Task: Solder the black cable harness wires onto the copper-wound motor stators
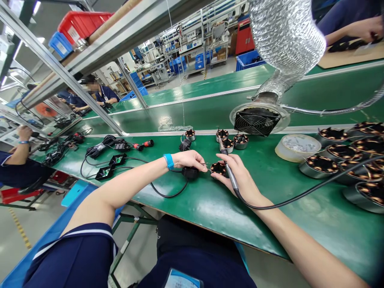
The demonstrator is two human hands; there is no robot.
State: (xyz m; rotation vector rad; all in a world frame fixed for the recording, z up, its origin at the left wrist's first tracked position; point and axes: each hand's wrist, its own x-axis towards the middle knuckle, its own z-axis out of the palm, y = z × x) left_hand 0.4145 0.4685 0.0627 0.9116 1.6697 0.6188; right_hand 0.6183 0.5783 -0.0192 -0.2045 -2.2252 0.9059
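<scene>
My right hand (pixel 240 176) grips a soldering iron (pixel 228 168) like a pen, its black cord trailing off to the right. The iron's tip points at a small motor stator with copper windings (pixel 218 168) on the green table. My left hand (pixel 190 160), with a blue wristband (pixel 169 161) on the wrist, pinches a thin solder wire (pixel 207 167) whose end reaches the stator. A black round part (pixel 190 172) lies just under my left hand.
Three more stators (pixel 228 141) stand behind, below a fume extractor fan (pixel 257 120) on a silver flexible duct (pixel 285 36). Several larger stators (pixel 345 156) and a white round container (pixel 297 146) fill the right. Black cables and boards (pixel 111 154) lie left. Other workers sit at neighbouring benches.
</scene>
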